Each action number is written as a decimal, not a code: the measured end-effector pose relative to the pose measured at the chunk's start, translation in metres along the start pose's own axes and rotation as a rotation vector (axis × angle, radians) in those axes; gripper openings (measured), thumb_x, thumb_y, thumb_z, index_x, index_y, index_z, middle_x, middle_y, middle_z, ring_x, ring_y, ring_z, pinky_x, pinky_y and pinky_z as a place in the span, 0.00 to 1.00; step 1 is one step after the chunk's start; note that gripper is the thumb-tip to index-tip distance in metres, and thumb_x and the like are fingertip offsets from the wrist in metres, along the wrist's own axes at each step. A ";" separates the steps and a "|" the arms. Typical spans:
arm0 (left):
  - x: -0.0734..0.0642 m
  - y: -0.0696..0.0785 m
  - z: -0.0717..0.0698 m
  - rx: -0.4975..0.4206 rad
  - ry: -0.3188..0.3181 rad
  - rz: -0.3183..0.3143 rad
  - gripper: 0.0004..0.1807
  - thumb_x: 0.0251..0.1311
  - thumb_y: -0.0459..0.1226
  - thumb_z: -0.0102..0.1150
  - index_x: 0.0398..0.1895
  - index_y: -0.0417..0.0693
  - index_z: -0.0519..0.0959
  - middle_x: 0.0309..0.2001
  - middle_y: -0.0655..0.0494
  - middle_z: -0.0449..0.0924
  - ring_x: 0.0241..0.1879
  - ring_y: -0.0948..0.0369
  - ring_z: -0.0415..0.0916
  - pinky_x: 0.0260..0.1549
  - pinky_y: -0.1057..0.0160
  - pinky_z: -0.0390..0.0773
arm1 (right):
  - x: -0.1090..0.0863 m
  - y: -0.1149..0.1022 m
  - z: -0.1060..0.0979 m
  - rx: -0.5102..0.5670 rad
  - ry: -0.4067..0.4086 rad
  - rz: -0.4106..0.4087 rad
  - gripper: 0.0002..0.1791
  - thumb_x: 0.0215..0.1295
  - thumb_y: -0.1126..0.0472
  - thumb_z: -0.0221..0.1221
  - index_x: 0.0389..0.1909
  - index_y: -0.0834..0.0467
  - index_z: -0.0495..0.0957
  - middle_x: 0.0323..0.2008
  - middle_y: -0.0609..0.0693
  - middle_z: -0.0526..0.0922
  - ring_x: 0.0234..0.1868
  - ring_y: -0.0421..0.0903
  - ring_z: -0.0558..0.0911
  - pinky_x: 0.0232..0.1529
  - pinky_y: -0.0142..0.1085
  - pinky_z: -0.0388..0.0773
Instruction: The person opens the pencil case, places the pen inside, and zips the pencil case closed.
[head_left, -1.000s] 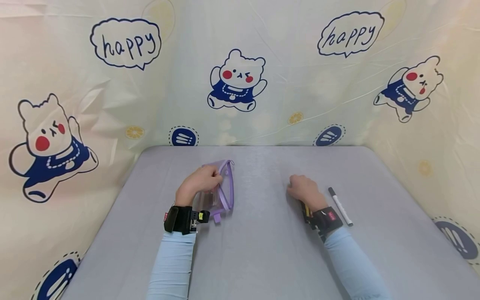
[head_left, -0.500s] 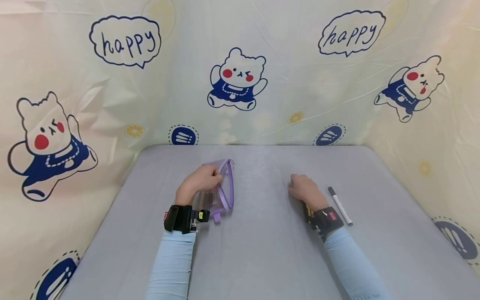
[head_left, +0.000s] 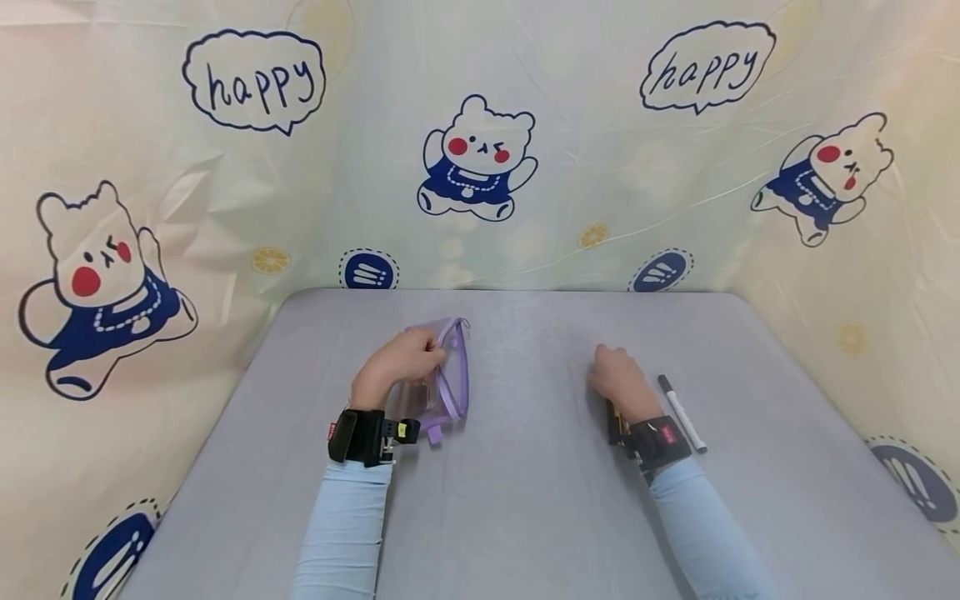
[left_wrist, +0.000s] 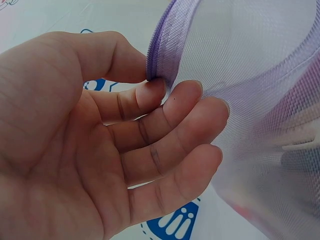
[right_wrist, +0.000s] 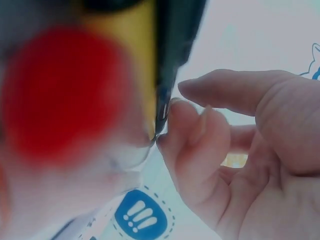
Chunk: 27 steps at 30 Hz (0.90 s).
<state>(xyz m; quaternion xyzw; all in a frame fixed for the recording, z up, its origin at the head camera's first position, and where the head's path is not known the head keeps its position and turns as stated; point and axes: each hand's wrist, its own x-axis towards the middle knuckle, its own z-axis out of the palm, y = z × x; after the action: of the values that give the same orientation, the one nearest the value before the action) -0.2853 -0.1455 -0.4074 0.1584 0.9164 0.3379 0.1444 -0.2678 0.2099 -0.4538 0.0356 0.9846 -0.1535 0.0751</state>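
My left hand [head_left: 405,358] pinches the purple zipped edge of a mesh pouch [head_left: 453,383] between thumb and index finger. In the left wrist view the other fingers [left_wrist: 175,160] lie loosely bent against the see-through mesh, and blurred contents show inside the pouch. On the right side of the table, my right hand [head_left: 618,383] has its fingers curled. The right wrist view shows its fingertips [right_wrist: 180,112] right at the narrow end of a long black and yellow thing [right_wrist: 150,55], the thumb slightly apart; whether they grip it I cannot tell. A red round part [right_wrist: 65,95] is blurred close to that camera.
A white marker with a dark cap [head_left: 681,412] lies just right of my right wrist. The grey table [head_left: 525,500] runs back to a curtain [head_left: 577,167] printed with bears. Black camera straps sit on both wrists.
My right hand has shifted slightly to the right, with its fingers turned a little. The left hand keeps its grip on the pouch, which has not moved.
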 end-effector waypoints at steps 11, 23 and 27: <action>0.000 -0.002 -0.001 -0.006 0.005 -0.007 0.07 0.63 0.36 0.47 0.26 0.46 0.69 0.23 0.55 0.71 0.19 0.60 0.69 0.21 0.65 0.69 | -0.003 0.000 -0.002 -0.002 0.019 0.030 0.03 0.61 0.66 0.52 0.31 0.62 0.73 0.27 0.56 0.75 0.26 0.51 0.74 0.25 0.37 0.70; -0.001 0.001 -0.001 -0.016 -0.001 -0.005 0.07 0.63 0.36 0.47 0.26 0.46 0.69 0.23 0.55 0.72 0.19 0.61 0.69 0.21 0.65 0.69 | -0.001 -0.002 0.002 0.016 -0.014 0.051 0.05 0.63 0.65 0.51 0.33 0.62 0.74 0.27 0.55 0.77 0.25 0.49 0.75 0.24 0.36 0.69; -0.001 0.001 -0.001 -0.011 -0.001 0.006 0.08 0.63 0.36 0.47 0.26 0.46 0.69 0.23 0.55 0.72 0.19 0.61 0.69 0.21 0.65 0.69 | 0.003 0.000 0.001 0.030 -0.029 0.038 0.06 0.63 0.62 0.53 0.33 0.62 0.73 0.27 0.55 0.76 0.25 0.49 0.75 0.24 0.36 0.70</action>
<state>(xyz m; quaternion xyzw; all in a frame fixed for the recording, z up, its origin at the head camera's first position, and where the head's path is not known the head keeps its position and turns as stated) -0.2846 -0.1463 -0.4058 0.1606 0.9140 0.3434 0.1447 -0.2707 0.2099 -0.4553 0.0531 0.9802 -0.1672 0.0917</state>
